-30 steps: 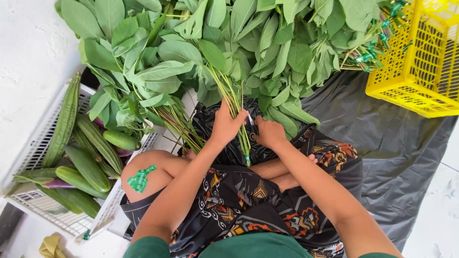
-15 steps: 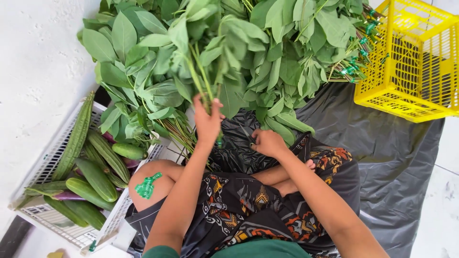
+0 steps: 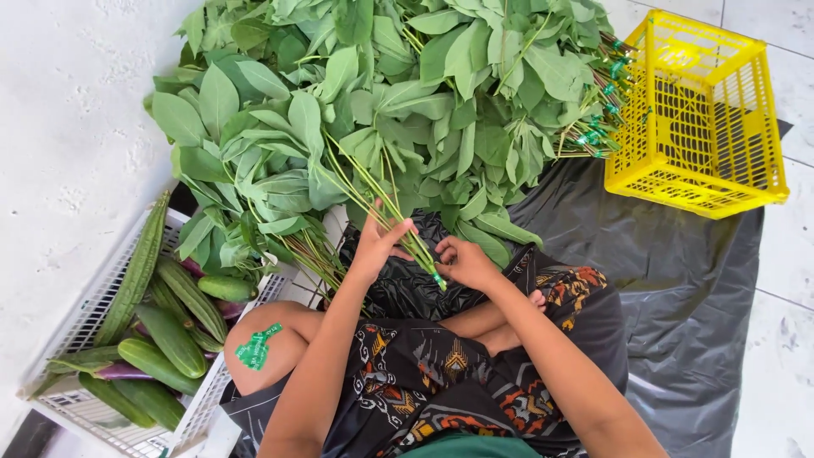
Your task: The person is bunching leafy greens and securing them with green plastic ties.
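Since half a second ago our left hand (image 3: 377, 246) has drawn the leafy stems (image 3: 386, 199) back toward our lap, and our right hand (image 3: 466, 261) has come in beside it. That bundle of stems now lies slanted from the big leaf heap at 12 o'clock down to a green band just between our hands. Our left fingers (image 3: 398, 231) are closed round the stems near their cut ends, arm reaching forward from 7 o'clock. Our right fingers are curled at the banded tip; whether they pinch it we cannot tell.

Outward, the pile of green leaves (image 3: 381, 102) spreads across the top, over a black plastic sheet (image 3: 678, 280) on the floor. At 2 o'clock stands a yellow basket (image 3: 695, 110). At 8 o'clock a white crate (image 3: 110, 288) holds long green gourds (image 3: 170, 335). A green tag (image 3: 257, 348) sticks to our left knee.
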